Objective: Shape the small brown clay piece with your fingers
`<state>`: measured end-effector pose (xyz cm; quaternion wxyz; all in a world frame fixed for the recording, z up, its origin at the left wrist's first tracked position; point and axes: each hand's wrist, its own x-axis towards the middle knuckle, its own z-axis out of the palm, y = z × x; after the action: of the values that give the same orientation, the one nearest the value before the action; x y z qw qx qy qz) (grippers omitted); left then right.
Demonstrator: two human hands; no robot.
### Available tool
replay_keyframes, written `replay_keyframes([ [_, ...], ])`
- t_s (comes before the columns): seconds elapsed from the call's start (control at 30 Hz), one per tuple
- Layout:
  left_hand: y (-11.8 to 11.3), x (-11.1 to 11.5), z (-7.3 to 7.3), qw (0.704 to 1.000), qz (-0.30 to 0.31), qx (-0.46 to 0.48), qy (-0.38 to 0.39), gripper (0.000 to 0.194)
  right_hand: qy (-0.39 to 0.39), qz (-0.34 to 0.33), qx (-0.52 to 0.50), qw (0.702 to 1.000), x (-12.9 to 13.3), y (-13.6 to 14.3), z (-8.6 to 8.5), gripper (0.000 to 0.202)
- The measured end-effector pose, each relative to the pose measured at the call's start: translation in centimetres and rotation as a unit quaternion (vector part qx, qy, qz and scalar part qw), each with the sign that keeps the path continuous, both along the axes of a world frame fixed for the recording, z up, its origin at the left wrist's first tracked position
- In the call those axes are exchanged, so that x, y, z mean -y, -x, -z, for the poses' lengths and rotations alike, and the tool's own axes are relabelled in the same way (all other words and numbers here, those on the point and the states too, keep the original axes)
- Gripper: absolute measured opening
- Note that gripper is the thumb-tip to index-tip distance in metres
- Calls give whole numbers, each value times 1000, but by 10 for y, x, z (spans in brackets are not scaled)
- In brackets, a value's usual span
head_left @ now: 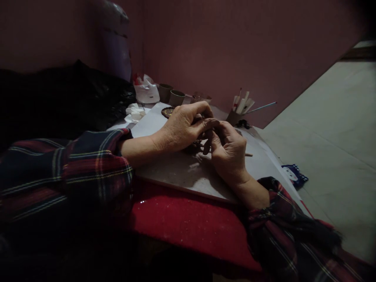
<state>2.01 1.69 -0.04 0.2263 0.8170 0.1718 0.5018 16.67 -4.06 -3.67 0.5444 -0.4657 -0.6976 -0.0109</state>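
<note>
My left hand (183, 127) reaches in over a pale board (167, 170), its fingers bent and its thumb and fingertips pressed together. Right beside it, my right hand (230, 150) has curled fingers that meet the left fingertips. Whatever lies between the fingertips is too small and dark to make out. Below the hands a dark brown, lumpy piece (194, 148) rests on the board, partly covered by the left hand. A thin, light stick end (248, 155) shows just right of my right hand.
Behind the hands stand a round dark dish (167, 112), two cups (177, 98), a white bag (147, 93) and a holder (233, 117) with sticks and a blue brush. Crumpled tissue (135, 113) lies left. A pink wall rises behind; red cloth (188, 223) covers the front edge.
</note>
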Motion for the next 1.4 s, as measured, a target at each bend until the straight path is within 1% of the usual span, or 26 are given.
replay_keyframes([
  [0.2,0,1,0,1000,5,-3,18,11,-1,-8,-1,1000,0,0,-1,13],
  [0.4,0,1,1,1000,-13,-15,23,10,-5,-9,5,1000,-1,-1,0,14],
  [0.57,0,1,2,999,-19,-20,21,9,-1,-6,12,1000,-1,0,0,14],
  [0.87,0,3,2,999,-29,-33,24,14,-1,-3,25,1000,0,0,-2,15],
  [1.4,-1,0,4,998,-46,-52,13,11,13,-2,31,999,2,2,-5,15],
])
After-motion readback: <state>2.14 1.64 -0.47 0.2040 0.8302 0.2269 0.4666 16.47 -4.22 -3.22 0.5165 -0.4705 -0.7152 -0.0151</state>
